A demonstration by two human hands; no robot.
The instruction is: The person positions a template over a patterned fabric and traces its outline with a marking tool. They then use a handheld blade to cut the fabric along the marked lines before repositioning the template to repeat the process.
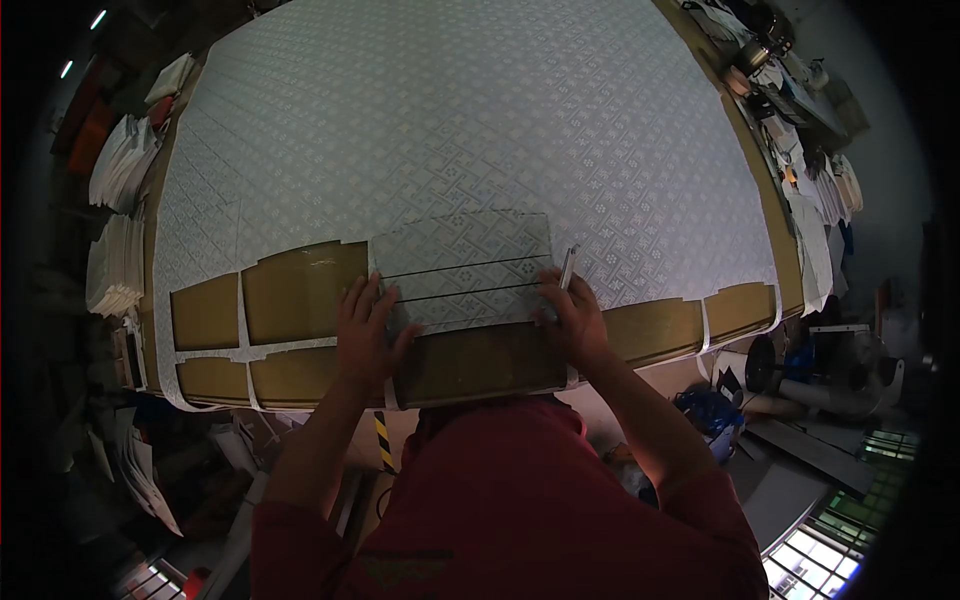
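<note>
A grey, translucent-looking pattern piece with two dark lines across it lies on the light patterned fabric, whose print matches what shows on the piece. My left hand rests at the piece's left edge with fingers spread, the thumb near its lower corner. At the right edge is my right hand, its fingertips touching the piece. Between those fingers stands a slim silver cutter knife, pointing up and away from me. Around the piece, openings cut in the fabric bare the brown tabletop.
Narrow fabric strips run between the cut openings on the left. Stacks of pale sheets stand along the table's left side. Tools and papers line the right edge. A fan-like machine and a blue bundle sit lower right.
</note>
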